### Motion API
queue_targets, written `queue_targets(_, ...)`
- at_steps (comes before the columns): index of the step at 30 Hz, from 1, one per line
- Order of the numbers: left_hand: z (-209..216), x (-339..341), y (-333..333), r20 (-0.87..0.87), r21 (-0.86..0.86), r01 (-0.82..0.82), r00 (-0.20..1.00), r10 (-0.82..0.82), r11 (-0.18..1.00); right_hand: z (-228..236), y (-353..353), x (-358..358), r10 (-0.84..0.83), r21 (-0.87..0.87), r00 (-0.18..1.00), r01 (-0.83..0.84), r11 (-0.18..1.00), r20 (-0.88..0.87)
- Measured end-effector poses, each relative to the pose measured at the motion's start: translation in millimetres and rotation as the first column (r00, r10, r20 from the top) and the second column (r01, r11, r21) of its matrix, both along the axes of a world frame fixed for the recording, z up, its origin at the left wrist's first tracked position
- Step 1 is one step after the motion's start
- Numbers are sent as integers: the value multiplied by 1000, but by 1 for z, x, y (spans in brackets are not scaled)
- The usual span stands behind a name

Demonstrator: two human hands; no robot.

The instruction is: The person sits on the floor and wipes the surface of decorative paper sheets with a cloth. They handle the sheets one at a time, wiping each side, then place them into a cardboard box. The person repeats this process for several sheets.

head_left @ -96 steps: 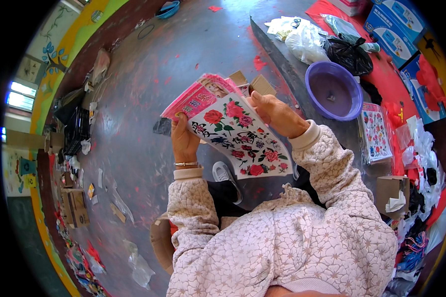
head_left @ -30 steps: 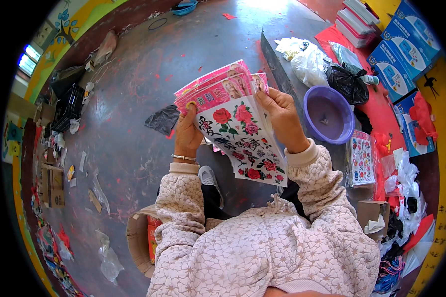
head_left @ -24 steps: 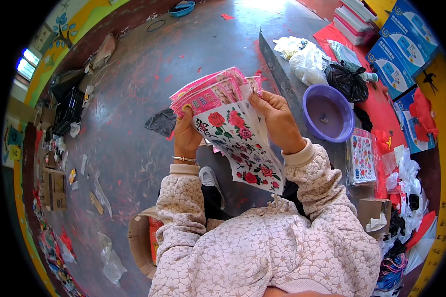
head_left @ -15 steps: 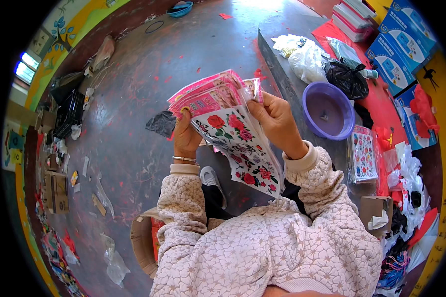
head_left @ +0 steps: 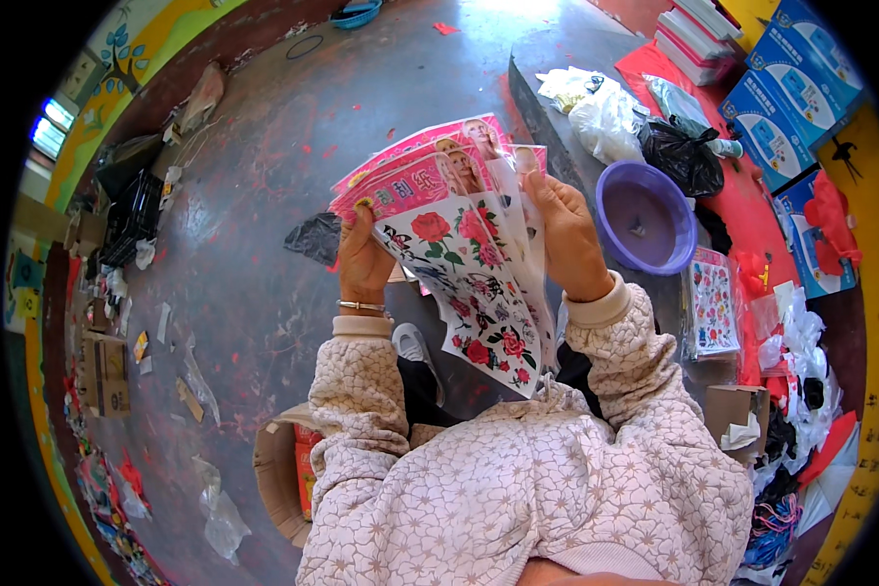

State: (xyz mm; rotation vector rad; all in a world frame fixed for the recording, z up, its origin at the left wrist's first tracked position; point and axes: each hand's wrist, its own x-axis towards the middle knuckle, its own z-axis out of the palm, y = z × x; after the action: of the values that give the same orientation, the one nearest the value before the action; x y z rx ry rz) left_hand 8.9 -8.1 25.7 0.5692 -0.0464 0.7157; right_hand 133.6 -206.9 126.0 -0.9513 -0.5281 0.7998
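A fanned stack of sticker sheets (head_left: 474, 278) hangs in front of me between both hands. The sheets are white with red roses and dark patterns, under pink header strips with printed faces. My left hand (head_left: 361, 256) pinches the stack's upper left corner, thumb on top; a bracelet rings that wrist. At the upper right, my right hand (head_left: 565, 234) grips the edge of the sheets, thumb upward. The sheets spread apart toward that hand, and their lower ends droop over my lap. How many sheets each hand pinches is hidden.
A purple basin (head_left: 647, 217) stands to the right, near another pile of sticker sheets (head_left: 713, 303) and a black plastic bag (head_left: 682, 156). An open cardboard box (head_left: 281, 479) sits beside my left leg. Plastic scraps (head_left: 223, 518) litter the floor at left.
The sheets have fanned wider, showing more of the pink headers and faces. My right hand has shifted slightly right and turned more upright; my left hand keeps its corner.
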Motion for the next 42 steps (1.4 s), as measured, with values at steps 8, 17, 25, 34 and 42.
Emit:
queue_targets(8, 7, -2, -2, 51, -11, 72, 996, -71, 997, -15, 1, 3, -175, -12, 977, 178, 984, 118)
queue_targets(17, -2, -1, 3, 14, -79, 89, 996, -88, 993, 4, -16, 24, -344, 118, 933, 333, 936, 100)
queue_targets(25, -4, -12, 12, 62, -23, 99, 993, -98, 995, -3, -43, 93, -686, 149, 726, 673, 724, 53)
queue_targets(34, 3, 2, 1, -127, 89, 16, 992, -5, 996, 1, -16, 73, -378, -60, 801, 454, 889, 465)
queue_targets(42, 11, 12, -15, -310, 49, -28, 950, 42, 998, -15, 17, 37, -173, -84, 876, 235, 968, 450)
